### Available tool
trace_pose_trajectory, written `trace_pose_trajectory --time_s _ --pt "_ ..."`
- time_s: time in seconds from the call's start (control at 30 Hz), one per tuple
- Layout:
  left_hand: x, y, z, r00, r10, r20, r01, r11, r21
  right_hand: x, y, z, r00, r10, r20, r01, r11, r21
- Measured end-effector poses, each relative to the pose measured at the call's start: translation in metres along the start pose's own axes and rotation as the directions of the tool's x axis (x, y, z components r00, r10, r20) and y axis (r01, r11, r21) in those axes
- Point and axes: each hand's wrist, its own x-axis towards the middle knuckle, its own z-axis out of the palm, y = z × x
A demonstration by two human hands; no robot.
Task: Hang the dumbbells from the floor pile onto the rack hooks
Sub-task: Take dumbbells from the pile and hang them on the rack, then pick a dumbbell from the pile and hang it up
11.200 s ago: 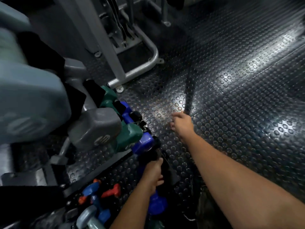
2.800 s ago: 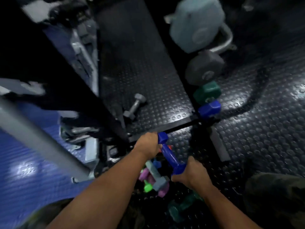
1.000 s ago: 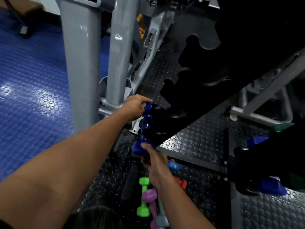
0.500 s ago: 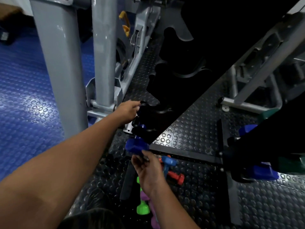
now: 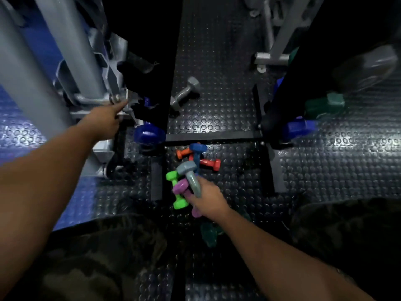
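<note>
Trousers (image 5: 91, 259): camouflage cloth over both knees, nearest the camera, at the bottom edge.
Dark green dumbbell (image 5: 209, 234): on the floor just under the right forearm, dim, mostly hidden.
Right hand (image 5: 207, 199): fingers curled round the handle of the grey dumbbell, gripping it over the floor pile.
Grey dumbbell (image 5: 189, 174): pale blue-grey, hexagonal head, slim handle; its far head tilts up and away from the hand, the near end is hidden in the palm.
Floor pile: a purple dumbbell (image 5: 181, 187) and a bright green dumbbell (image 5: 174, 190) lie just beside the right hand; beyond them a blue dumbbell (image 5: 198, 152) crosses an orange-red dumbbell (image 5: 208, 163), touching.
Floor (image 5: 217, 118): black rubber with raised round studs; blue rubber on the left.
Left hand (image 5: 104, 121): reaches out to the left, fingers fairly straight, fingertips at the grey metal frame (image 5: 86, 98); whether they press it I cannot tell.
Hung dumbbell (image 5: 148, 134): deep blue, glossy, sits in the lowest hook of the black rack (image 5: 149, 61), just right of the left hand.
Right side of rack: a blue dumbbell head (image 5: 300, 128) lowest, a green one (image 5: 325, 104) above it, a blurred grey one (image 5: 366, 68) higher.
Far floor: a lone metal-grey dumbbell (image 5: 184, 94) lies between the rack sides, well apart from the pile.
</note>
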Motion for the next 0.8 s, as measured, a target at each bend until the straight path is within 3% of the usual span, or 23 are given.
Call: trace_pose_trajectory --time_s 0.17,0.23,0.27,0.37,0.43,0.5,0.63,0.8 --pt "-0.055 -0.002 0.019 0.947 -0.192 0.257 0.105 0.943 0.316 -0.027 0.042 -0.026 0.993 0.110 -0.040 -0.111 0.993 -0.037" --pt "-0.082 0.027 0.022 0.890 -0.292 0.352 0.196 0.939 0.283 -0.037 0.058 -0.031 0.988 0.151 -0.040 -0.150 0.988 0.034" --pt "-0.094 0.046 0.033 0.873 -0.283 0.398 0.188 0.947 0.260 -0.042 0.067 -0.035 0.984 0.178 -0.033 -0.175 0.982 0.071" --pt "-0.118 0.104 0.063 0.823 -0.140 0.550 -0.057 0.944 0.325 -0.054 0.090 -0.047 0.974 0.222 -0.035 -0.217 0.970 0.113" --pt "-0.132 0.152 0.089 0.750 -0.128 0.649 -0.086 0.954 0.287 -0.059 0.109 -0.054 0.970 0.243 -0.025 -0.239 0.966 0.101" --pt "-0.146 0.198 0.117 0.728 -0.074 0.681 -0.102 0.971 0.215 -0.062 0.130 -0.063 0.957 0.288 -0.030 -0.285 0.956 0.063" --pt "-0.165 0.254 0.174 0.760 -0.002 0.650 -0.101 0.987 0.121 -0.065 0.171 -0.070 0.943 0.331 -0.026 -0.331 0.943 -0.031" --pt "-0.159 0.273 0.214 0.831 0.010 0.556 -0.148 0.968 0.203 -0.053 0.200 -0.058 0.947 0.321 0.016 -0.317 0.940 -0.125"
